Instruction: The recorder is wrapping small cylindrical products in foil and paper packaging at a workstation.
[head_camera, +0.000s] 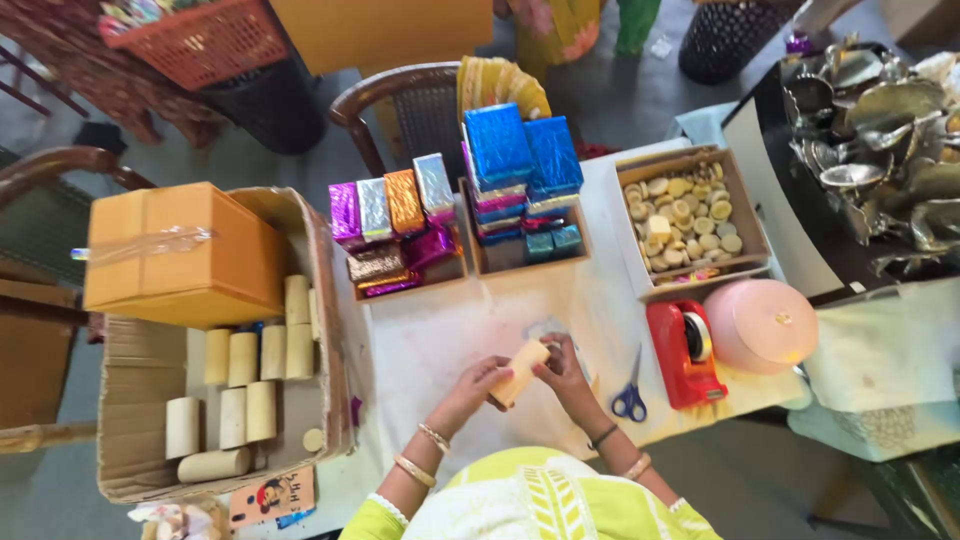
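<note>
Both hands meet over the white tabletop (440, 340) on one cream cylindrical roll (521, 371), which lies tilted between them. The left hand (478, 385) has its fingers curled shut around the roll's lower end; the right hand (565, 368) pinches the upper end with its fingers closed on it. Just right of the right fingers lie blue-handled scissors (629, 393), and beyond them a red tape dispenser (682, 352) beside a pink round lid (760, 325). Well left of the left fingers, a cardboard box (130, 390) holds more cream rolls (245, 395). Ahead of the fingertips stand foil-wrapped packets (392, 215) and blue foil packets (520, 150) in trays.
</note>
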